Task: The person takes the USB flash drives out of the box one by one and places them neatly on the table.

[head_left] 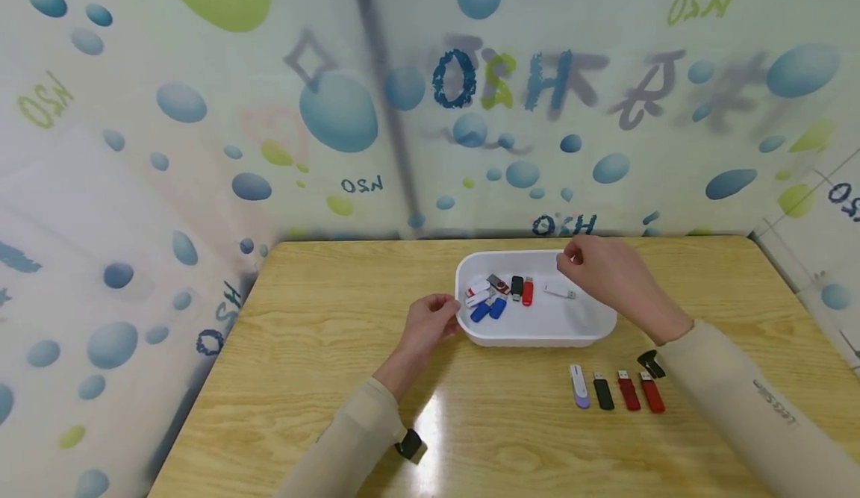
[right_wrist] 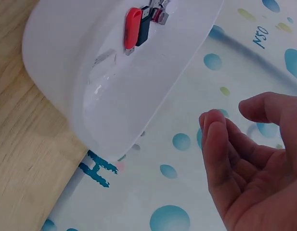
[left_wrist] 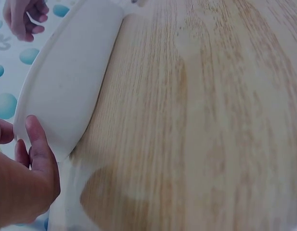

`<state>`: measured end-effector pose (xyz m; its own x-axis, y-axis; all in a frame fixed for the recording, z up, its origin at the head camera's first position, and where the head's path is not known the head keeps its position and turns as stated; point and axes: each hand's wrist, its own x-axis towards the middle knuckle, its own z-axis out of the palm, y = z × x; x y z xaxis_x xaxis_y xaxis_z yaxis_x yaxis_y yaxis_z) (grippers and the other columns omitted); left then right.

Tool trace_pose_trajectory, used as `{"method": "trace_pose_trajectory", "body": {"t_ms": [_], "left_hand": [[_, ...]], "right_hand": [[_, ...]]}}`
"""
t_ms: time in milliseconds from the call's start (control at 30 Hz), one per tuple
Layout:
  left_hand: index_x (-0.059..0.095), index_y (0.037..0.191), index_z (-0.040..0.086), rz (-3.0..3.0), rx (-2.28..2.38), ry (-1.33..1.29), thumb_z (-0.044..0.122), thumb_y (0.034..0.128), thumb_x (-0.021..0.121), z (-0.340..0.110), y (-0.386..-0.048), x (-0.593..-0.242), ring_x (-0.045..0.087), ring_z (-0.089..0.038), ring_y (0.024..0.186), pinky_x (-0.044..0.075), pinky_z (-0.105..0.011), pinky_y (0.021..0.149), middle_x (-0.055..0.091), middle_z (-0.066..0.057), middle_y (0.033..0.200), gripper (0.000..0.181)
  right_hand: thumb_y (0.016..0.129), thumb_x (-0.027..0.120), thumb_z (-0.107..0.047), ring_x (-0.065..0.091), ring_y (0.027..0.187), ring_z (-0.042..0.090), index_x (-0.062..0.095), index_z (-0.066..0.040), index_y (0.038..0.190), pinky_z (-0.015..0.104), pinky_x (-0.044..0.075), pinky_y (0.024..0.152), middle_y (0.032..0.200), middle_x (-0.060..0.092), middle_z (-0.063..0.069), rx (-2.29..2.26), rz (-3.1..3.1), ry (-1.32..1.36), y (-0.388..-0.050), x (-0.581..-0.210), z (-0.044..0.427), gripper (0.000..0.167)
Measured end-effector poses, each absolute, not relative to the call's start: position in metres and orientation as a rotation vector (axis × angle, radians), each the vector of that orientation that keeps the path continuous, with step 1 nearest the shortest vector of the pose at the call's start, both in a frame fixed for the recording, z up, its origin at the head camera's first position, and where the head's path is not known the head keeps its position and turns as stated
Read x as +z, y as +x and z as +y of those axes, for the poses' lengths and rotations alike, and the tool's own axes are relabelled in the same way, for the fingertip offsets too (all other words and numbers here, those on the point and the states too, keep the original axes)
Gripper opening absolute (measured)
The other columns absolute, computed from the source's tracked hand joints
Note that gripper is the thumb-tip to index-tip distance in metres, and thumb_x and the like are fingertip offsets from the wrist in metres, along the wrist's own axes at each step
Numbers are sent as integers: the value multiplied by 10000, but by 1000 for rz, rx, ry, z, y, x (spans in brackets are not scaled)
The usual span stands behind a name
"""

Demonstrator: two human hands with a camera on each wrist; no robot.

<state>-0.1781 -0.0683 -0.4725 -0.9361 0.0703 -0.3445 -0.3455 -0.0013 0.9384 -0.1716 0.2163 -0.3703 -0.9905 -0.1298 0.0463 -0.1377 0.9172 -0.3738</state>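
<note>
The white plastic tray (head_left: pixel 537 340) stands on the table with several USB sticks inside. Blue USB sticks (head_left: pixel 498 307), a red one (head_left: pixel 528 292), a black one (head_left: pixel 516 287) and white ones (head_left: pixel 478 298) lie toward its left half. A separate white USB stick (head_left: pixel 560 290) lies farther right. My left hand (head_left: pixel 430 319) pinches the tray's left rim between thumb and fingers, as the left wrist view shows. Over the tray's right back part hovers my right hand (head_left: pixel 611 274), fingers loosely bent and thumb apart from them. Nothing is between them in the right wrist view.
In front of the tray, a row on the wooden table (head_left: pixel 322 408) holds a white-and-purple USB stick (head_left: pixel 579 387), a black one (head_left: pixel 603 391), a dark red one (head_left: pixel 628 390) and a red one (head_left: pixel 652 393). A patterned curtain (head_left: pixel 416 154) stands behind the table.
</note>
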Motion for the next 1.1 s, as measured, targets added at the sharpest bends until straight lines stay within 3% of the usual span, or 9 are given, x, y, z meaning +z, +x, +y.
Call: {"method": "trace_pose_trajectory", "body": {"t_ms": [267,633,1100], "left_hand": [[625,1204,-68,1997,2004,-276,104,993,643,-69,-180,-473,666,-201,890,622,-301,801,636,-162,1121,273],[623,1199,-76,2001,2011,-271,95,989,643,-70,-180,-474,677,-214,891,622,-294,790,645,-183,1128,271],[626,1163,-112,1960,2065,-219,57,961,630,-70,-179,-476,660,-168,818,622,-283,754,647,-160,1043,263]], "right_hand": [[1005,610,-239,561,651,210,719,11,1049,303,474,570,744,646,44,636,-3217,214,-197,-382,204,276],[993,660,-234,572,665,201,739,-7,962,286,463,579,733,637,51,537,-3370,210,-211,-405,177,242],[981,647,-231,490,597,179,604,-69,784,285,404,562,676,525,48,550,-3443,184,-217,-415,170,258]]}}
